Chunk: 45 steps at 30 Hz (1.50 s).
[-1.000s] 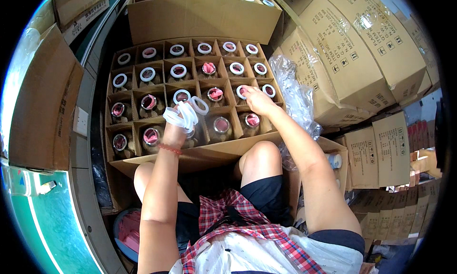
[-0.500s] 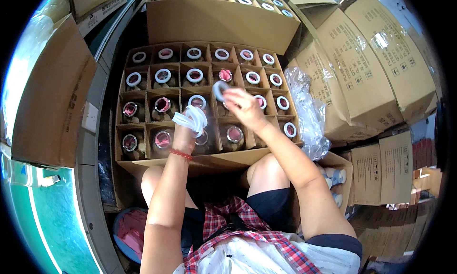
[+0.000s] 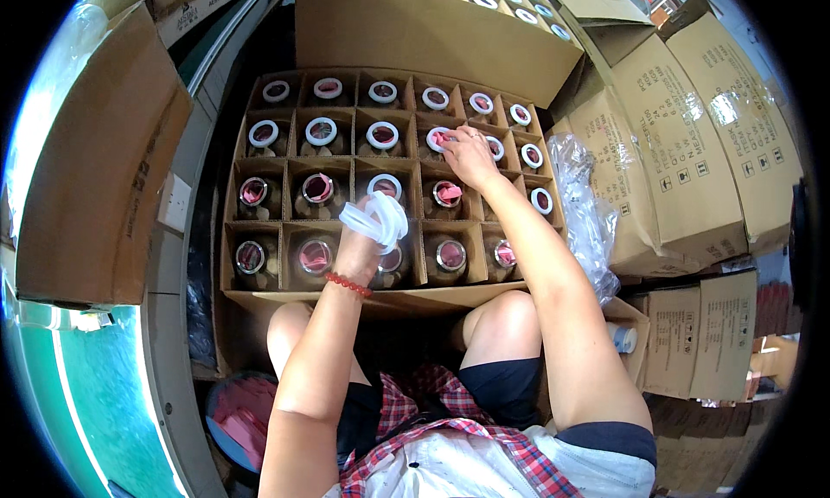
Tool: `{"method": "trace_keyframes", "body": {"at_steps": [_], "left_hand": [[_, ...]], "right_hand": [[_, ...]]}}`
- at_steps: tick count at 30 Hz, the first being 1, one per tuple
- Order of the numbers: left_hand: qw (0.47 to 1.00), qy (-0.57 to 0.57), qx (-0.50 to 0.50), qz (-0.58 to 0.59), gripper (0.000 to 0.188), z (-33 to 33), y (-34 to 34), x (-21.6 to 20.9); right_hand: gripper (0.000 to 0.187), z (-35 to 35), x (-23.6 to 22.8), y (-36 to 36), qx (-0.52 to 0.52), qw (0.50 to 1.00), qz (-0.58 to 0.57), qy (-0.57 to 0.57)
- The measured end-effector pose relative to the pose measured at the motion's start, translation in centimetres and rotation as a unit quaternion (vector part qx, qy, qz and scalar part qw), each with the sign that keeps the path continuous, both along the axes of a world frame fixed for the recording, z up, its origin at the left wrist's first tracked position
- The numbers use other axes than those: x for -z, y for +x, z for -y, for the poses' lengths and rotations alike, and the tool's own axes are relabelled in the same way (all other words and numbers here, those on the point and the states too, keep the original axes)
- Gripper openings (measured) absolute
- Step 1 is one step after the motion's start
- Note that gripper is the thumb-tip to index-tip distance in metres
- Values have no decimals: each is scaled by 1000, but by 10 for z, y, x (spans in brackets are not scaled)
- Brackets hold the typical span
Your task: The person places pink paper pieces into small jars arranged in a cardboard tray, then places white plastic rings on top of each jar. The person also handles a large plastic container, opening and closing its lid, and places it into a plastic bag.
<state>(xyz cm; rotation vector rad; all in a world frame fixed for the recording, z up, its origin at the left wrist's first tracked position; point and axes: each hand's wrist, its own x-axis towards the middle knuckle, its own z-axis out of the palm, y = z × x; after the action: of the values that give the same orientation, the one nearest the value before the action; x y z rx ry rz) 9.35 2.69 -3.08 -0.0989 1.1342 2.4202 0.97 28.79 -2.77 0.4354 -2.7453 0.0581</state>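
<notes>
Holding loose rings (image 3: 373,226), left hand (image 3: 357,249), right fingers (image 3: 460,143) curled, touching jar ring (image 3: 430,140)

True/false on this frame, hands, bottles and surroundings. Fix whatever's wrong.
1. The left hand carries several white rings. True.
2. The right hand rests on a knee. False: it is at a bottle top in the second-farthest row.
3. The right wrist wears a bracelet. False: the red bracelet is on the left wrist.
4. Clear plastic lies right of the divided cardboard box. True.
5. Every nearest-row bottle has a white ring. False: the leftmost bottle there has none.
</notes>
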Motion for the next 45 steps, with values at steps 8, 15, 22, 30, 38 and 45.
{"method": "trace_keyframes", "body": {"at_steps": [8, 15, 22, 30, 38, 45], "left_hand": [[999, 41, -13, 15, 19, 1, 0, 2], [999, 23, -22, 12, 20, -3, 4, -3], [1000, -22, -11, 4, 19, -7, 7, -10], [987, -118, 51, -98, 27, -10, 10, 4], [998, -56, -9, -9, 23, -4, 6, -8], [999, -43, -9, -12, 22, 3, 5, -13]], "right_hand": [[22, -3, 5, 2, 27, 984, 51, -170], [36, 23, -24, 28, -9, 981, -36, -191], [52, 82, -81, 128, -86, 854, 191, -476], [24, 63, -45, 129, 27, 750, 146, -645], [23, 25, -13, 106, 20, 980, -27, -197], [22, 26, -18, 122, -13, 998, 32, -52]]}}
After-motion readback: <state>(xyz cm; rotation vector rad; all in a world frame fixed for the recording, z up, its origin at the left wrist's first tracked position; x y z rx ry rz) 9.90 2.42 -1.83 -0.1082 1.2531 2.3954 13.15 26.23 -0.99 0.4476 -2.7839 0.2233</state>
